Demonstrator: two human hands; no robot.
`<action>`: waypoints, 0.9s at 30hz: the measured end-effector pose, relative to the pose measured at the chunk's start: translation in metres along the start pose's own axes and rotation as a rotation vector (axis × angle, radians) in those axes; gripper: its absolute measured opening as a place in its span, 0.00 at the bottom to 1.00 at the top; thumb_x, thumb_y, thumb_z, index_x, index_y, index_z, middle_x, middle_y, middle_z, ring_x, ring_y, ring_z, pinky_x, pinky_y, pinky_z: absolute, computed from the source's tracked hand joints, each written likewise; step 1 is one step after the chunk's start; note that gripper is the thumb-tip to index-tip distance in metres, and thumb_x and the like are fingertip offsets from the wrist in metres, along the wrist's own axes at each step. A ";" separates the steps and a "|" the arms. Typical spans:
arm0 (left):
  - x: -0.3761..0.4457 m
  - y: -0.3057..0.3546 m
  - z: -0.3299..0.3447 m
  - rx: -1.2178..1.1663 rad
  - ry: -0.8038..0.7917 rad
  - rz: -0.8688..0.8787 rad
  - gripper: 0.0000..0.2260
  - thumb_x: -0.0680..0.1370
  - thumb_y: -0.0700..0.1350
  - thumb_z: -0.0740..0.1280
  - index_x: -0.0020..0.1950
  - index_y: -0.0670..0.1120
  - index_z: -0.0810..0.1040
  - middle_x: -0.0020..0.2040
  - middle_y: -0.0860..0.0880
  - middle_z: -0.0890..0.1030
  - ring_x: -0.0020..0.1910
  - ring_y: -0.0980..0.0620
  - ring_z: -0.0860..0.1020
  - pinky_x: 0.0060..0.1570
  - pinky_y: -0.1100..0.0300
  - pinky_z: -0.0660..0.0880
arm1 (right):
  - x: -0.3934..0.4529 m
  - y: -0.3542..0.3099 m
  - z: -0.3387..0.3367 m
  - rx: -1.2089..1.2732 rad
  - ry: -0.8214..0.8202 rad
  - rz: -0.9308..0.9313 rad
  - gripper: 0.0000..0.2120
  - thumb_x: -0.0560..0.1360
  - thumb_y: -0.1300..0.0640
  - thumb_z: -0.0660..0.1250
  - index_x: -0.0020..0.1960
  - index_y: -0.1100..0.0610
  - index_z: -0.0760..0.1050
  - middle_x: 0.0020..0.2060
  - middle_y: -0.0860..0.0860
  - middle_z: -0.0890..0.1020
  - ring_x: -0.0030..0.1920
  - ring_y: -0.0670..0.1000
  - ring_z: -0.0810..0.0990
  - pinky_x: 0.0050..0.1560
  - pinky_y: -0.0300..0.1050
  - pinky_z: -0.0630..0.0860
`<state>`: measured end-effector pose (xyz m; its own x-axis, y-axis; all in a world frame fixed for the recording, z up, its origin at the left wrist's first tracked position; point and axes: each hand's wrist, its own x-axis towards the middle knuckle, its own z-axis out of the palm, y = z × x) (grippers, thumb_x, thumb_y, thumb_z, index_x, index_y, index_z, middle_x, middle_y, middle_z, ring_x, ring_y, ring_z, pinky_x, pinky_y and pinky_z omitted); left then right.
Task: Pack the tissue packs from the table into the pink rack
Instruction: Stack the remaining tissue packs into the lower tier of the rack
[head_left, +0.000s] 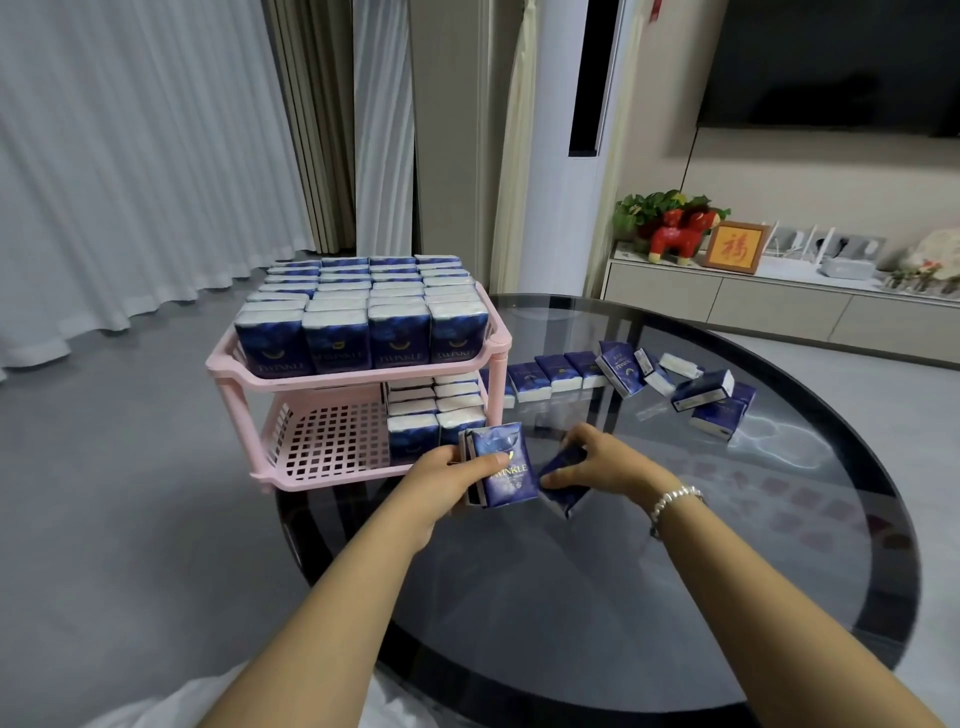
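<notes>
The pink two-tier rack (322, 452) stands at the left edge of the round glass table (649, 597). Its top tier is filled with upright blue tissue packs (358, 312). The right side of its lower tier holds several more packs (434, 415), and the left side is bare grid. My left hand (452, 478) grips a small stack of blue packs (506, 465) just in front of the lower tier. My right hand (597, 465) pinches another blue pack (563, 486) lying on the glass beside it. Several loose packs (623, 371) lie farther back on the table.
A low cabinet (779, 306) along the far wall carries a plant, a red figurine (675, 236) and a framed sign. A tall white air conditioner (566, 145) stands behind the table, with curtains (130, 156) to the left. Grey floor surrounds the table.
</notes>
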<state>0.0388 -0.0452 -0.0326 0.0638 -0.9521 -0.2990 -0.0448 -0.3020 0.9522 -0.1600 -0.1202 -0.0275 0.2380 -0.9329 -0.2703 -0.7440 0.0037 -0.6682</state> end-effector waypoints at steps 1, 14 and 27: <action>-0.002 0.001 0.001 -0.016 -0.010 -0.006 0.15 0.71 0.52 0.74 0.55 0.48 0.80 0.51 0.50 0.85 0.54 0.48 0.81 0.63 0.49 0.74 | -0.004 0.004 0.001 0.049 0.047 0.000 0.23 0.66 0.50 0.76 0.54 0.55 0.68 0.47 0.51 0.75 0.46 0.49 0.76 0.41 0.40 0.75; -0.024 0.000 0.019 0.044 -0.090 0.073 0.31 0.59 0.64 0.76 0.53 0.44 0.82 0.51 0.45 0.85 0.56 0.42 0.80 0.60 0.44 0.74 | -0.066 0.005 0.034 1.045 0.352 -0.154 0.11 0.74 0.52 0.68 0.52 0.58 0.76 0.49 0.53 0.82 0.48 0.53 0.81 0.53 0.49 0.77; -0.027 -0.002 0.032 -0.043 -0.183 0.163 0.23 0.64 0.62 0.70 0.55 0.53 0.77 0.52 0.54 0.84 0.54 0.55 0.81 0.57 0.56 0.76 | -0.070 -0.011 0.052 0.842 0.253 -0.306 0.10 0.77 0.45 0.61 0.58 0.39 0.73 0.55 0.47 0.82 0.55 0.47 0.81 0.62 0.55 0.74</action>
<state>0.0048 -0.0209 -0.0281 -0.1231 -0.9819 -0.1441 0.0031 -0.1455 0.9893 -0.1361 -0.0361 -0.0368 0.1321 -0.9868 0.0934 0.0504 -0.0874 -0.9949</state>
